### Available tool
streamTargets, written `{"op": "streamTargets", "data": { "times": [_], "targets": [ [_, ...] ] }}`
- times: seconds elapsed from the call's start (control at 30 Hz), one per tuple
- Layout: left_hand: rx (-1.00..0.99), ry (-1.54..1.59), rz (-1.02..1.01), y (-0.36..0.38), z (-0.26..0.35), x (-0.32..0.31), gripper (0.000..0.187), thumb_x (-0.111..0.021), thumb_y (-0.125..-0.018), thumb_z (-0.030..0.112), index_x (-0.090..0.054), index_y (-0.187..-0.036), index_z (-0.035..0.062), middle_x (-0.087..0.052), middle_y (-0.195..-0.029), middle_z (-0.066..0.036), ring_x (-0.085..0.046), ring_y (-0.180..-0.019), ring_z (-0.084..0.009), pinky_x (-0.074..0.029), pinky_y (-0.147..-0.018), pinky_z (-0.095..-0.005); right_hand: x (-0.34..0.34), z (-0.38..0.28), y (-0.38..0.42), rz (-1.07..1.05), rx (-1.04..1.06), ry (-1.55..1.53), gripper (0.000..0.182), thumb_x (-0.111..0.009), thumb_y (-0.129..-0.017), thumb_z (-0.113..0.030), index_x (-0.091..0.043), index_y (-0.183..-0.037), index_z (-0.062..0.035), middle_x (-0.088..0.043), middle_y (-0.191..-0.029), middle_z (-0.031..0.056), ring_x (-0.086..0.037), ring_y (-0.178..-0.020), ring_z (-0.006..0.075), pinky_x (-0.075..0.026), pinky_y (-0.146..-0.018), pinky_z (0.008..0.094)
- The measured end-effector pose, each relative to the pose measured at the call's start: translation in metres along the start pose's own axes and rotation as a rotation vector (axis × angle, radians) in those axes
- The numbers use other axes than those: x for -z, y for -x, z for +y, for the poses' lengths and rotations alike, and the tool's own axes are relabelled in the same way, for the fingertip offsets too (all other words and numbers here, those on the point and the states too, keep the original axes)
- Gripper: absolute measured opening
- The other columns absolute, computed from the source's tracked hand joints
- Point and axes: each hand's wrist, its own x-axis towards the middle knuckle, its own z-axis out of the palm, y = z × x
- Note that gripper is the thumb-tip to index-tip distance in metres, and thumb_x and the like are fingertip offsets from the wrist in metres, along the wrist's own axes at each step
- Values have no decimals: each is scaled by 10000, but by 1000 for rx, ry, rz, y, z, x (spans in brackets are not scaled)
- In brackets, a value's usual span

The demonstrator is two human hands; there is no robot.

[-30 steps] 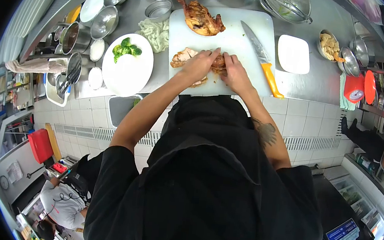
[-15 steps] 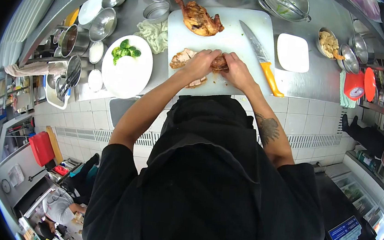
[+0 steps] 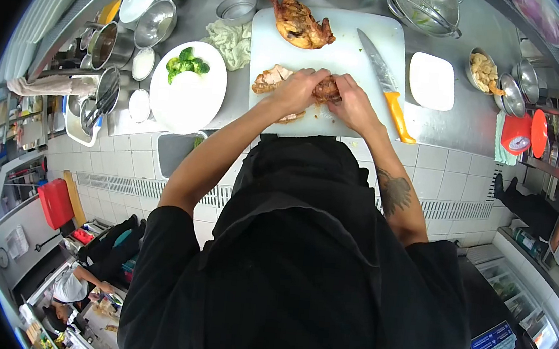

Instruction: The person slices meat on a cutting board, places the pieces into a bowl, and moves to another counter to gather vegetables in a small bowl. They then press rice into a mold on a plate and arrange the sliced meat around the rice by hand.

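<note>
My left hand [image 3: 295, 92] and my right hand [image 3: 355, 106] are closed on a browned piece of roast chicken [image 3: 327, 89] from either side, over the white cutting board [image 3: 265, 42]. Pale cut chicken pieces [image 3: 270, 78] lie by my left hand, some partly hidden under it. Farther up the board rests half a roast chicken [image 3: 300, 25] with dark golden skin. To the right of my right hand, a knife [image 3: 388, 84] with a yellow handle lies along the board's right side, its handle toward me.
Left of the board are an oval white plate [image 3: 188, 108] with broccoli and a crumpled cloth [image 3: 230, 43]. A square white dish [image 3: 432, 81] and a red scale [image 3: 517, 135] are on the right. Metal bowls [image 3: 156, 23] line the counter. Other people work behind, left and right.
The view has shifted slightly, moving the board a little rightward. My hands stay on the chicken piece, with slightly more of it showing between them. A person at lower left has changed posture.
</note>
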Motion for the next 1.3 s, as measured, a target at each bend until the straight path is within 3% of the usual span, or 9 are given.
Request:
{"op": "streamTargets", "data": {
  "times": [0.07,0.23,0.7,0.77,0.87,1.0,1.1,1.17,1.3],
  "targets": [
    [-22,45,47,13,13,25,545,-743,-727,13,-536,-1230,44,-640,-1028,-238,-615,-999,-436,-504,-873,-489,5,-15,-2,1,6,-38,482,-768,-725,-58,-540,-1144,9,-567,-1099,202,-598,-1024,416,-519,-871,468],
    [115,27,49,54,6,56,622,-750,-677,7,-556,-1266,51,-661,-1123,-214,-627,-1030,-418,-512,-898,-453,-19,-44,-15,-90,75,-69,525,-767,-741,-77,-543,-1209,5,-573,-1102,189,-593,-1044,401,-503,-900,449],
    [144,70,196,95,-14,26,717,-753,-696,-10,-515,-1364,90,-649,-1202,-207,-650,-1080,-363,-545,-896,-401,-46,-41,-11,-154,119,-104,594,-765,-753,-94,-524,-1288,-5,-575,-1145,199,-604,-1041,407,-512,-897,453],
    [324,325,151,102,-11,31,752,-780,-715,-7,-490,-1403,89,-661,-1196,-183,-666,-1068,-309,-568,-859,-370,-46,-38,-8,-148,101,-171,606,-765,-753,-94,-526,-1302,-5,-577,-1159,196,-608,-1038,394,-513,-901,439],
    [210,485,276,115,-24,18,752,-797,-742,16,-478,-1420,72,-670,-1186,-158,-676,-1018,-271,-579,-822,-352,-44,-37,-2,-160,26,-277,631,-770,-761,-92,-517,-1333,-8,-581,-1188,176,-611,-1039,359,-511,-916,413],
    [145,458,325,126,-26,7,743,-793,-753,14,-475,-1423,57,-644,-1251,-154,-657,-1039,-280,-569,-848,-367,-50,-28,6,-74,161,-163,652,-784,-769,-98,-506,-1354,-20,-554,-1275,166,-558,-1140,358,-481,-986,409],
    [86,214,341,131,-19,6,765,-794,-751,9,-462,-1438,65,-606,-1304,-163,-621,-1104,-305,-556,-877,-379,-53,-31,12,-85,128,-115,689,-789,-765,-96,-481,-1379,-36,-520,-1311,188,-507,-1203,383,-453,-1031,410],
    [104,85,319,132,-17,4,788,-788,-757,50,-429,-1459,74,-570,-1342,-173,-524,-1234,-360,-480,-1010,-413,-57,-32,14,-87,120,-72,711,-785,-767,-84,-454,-1395,-39,-510,-1319,199,-502,-1206,394,-453,-1033,418],
    [160,149,290,134,-17,-9,836,-771,-765,31,-371,-1497,78,-578,-1311,-182,-535,-1186,-377,-467,-1006,-432,-69,-33,15,-64,143,-32,742,-768,-774,-48,-391,-1412,-29,-515,-1297,237,-505,-1193,418,-458,-1014,442]
  ]
}}
